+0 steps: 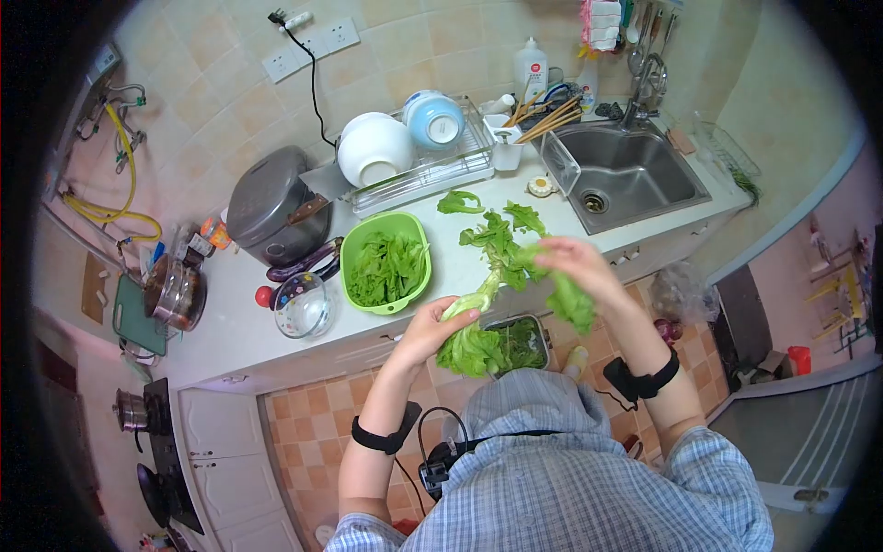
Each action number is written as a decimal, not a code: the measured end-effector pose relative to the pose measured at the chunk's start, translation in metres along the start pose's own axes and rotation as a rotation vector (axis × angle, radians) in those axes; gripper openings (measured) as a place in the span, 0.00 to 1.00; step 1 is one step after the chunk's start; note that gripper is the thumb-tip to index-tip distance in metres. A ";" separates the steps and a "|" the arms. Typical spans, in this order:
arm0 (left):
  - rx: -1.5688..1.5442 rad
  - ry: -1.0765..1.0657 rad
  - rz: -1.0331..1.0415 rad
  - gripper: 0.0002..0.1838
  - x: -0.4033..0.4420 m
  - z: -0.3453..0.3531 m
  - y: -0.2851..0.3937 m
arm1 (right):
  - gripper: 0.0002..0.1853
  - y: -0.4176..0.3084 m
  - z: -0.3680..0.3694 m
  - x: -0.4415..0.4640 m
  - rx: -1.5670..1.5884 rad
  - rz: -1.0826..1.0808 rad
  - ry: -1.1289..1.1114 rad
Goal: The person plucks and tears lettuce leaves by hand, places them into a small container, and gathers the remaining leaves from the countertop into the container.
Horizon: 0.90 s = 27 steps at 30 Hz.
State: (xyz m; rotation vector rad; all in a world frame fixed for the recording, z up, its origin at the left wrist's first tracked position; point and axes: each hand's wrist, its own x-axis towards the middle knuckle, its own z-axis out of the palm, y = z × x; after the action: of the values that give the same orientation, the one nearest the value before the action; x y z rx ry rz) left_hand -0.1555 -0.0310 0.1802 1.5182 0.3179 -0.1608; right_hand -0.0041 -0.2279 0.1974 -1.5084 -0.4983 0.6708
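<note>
My left hand [429, 328] is closed around the pale stem of a leafy green lettuce [474, 345], whose leaves spread below and to the right of the hand. My right hand [581, 264], a little blurred, pinches a loose lettuce leaf [571, 302] that hangs beneath it. Loose leaf pieces [459, 202] lie on the white counter beyond the hands. To the left, a green basket [420, 232] holds a heap of leaves. Under the lettuce, a container [544, 340] with greens in it shows in part below the counter edge.
A glass bowl [303, 306], eggplants [287, 272] and a grey rice cooker [267, 202] stand left of the basket. Behind are a dish rack [432, 179] with bowls and a chopstick holder [506, 150]. The steel sink [676, 189] is at the right.
</note>
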 end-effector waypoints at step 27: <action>-0.201 0.116 0.118 0.17 -0.003 -0.005 0.020 | 0.14 0.002 0.024 -0.009 0.076 0.063 -0.355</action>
State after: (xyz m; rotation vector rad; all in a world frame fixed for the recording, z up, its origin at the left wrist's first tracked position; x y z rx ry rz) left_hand -0.1532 -0.0257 0.2000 1.3451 0.3260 0.0520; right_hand -0.0269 -0.2162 0.1965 -1.3426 -0.6874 1.0046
